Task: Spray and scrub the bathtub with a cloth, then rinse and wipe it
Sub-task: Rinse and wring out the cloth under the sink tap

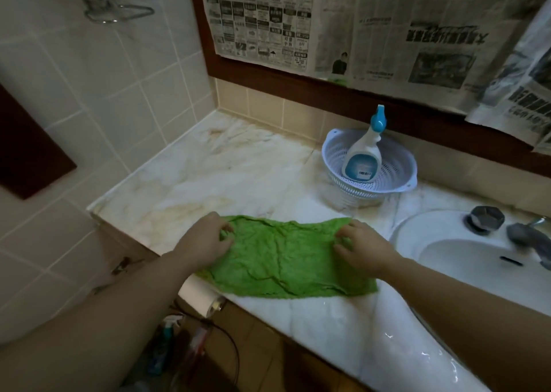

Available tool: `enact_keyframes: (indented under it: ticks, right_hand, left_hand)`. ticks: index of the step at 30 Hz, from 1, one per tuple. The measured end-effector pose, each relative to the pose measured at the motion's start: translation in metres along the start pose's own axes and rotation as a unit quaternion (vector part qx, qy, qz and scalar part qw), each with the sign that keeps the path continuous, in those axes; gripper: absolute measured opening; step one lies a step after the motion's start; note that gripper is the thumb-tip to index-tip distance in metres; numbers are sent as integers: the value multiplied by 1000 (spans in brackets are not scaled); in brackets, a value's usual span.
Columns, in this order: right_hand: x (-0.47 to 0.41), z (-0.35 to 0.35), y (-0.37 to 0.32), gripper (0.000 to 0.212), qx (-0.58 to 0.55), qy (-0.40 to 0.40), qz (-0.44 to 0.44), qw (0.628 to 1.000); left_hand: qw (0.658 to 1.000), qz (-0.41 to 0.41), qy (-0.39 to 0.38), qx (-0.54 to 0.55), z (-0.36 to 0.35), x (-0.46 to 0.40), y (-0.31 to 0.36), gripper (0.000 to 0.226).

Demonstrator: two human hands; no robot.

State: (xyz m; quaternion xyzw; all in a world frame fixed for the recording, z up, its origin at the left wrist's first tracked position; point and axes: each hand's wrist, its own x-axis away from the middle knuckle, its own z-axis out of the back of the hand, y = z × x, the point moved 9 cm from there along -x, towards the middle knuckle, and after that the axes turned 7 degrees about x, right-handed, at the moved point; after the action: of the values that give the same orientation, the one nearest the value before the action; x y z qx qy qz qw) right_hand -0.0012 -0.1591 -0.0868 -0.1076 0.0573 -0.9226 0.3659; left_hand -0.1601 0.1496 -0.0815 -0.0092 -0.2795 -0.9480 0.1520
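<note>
I see a crumpled green cloth [286,260] spread along the marble counter's [232,171] front edge, my left hand [205,239] and right hand [363,248] pinching its far corners with curled fingers.

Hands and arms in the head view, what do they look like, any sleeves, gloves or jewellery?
The left hand and right hand are bare: no gloves, rings or watch visible. Both forearms are uncovered as far as the frame shows, with no sleeve in view.

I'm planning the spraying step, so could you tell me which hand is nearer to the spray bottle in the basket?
Right. The right hand grips the green cloth's right end, below and slightly left of the spray bottle; the left hand holds the cloth's far left end.
</note>
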Motion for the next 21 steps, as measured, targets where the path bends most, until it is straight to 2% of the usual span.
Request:
enact_keyframes:
  ticks: [3, 4, 6, 8, 9, 12, 15, 17, 19, 21]
  right_hand:
    - [-10, -17, -19, 51, -14, -8, 15, 1000]
    - [-12, -24, -24, 63, -14, -23, 18, 999]
    - [-12, -42, -29, 101, 5, -57, 20, 998]
    - [-11, -57, -23, 140, 38, -78, 6, 996]
    - [-12, -62, -17, 151, 51, -87, -14, 995]
    - [-23, -67, -4, 165, 86, -105, -63, 989]
    - [-29, -59, -18, 162, 97, -103, -86, 986]
    - [-38, -46, -43, 136, 102, -40, -74, 991]
    - [-53, -35, -85, 102, 101, 11, -10, 995]
    - [-74, -36, -135, 79, 77, 4, 75, 994]
  left_hand:
    - [997, 31, -77, 7, -26, -7, -6, 80]
    - [993, 36, -109, -5, -39, -6, -11, 99]
    - [987, 31, -145, -65, -58, 1, -21, 125]
    - [981, 32, -138, -132, -65, 6, -34, 132]
    - [979, 37, -127, -153, -64, 6, -40, 134]
    - [976, 43, -109, -184, -55, 3, -51, 142]
    - [979, 49, -102, -169, -53, 6, -53, 138]
    - [991, 72, -32, -110, -44, 15, -59, 122]
    - [991, 97, 65, -71, -28, 31, -68, 101]
    - [979, 114, 158, -64, -15, 55, -75, 86]
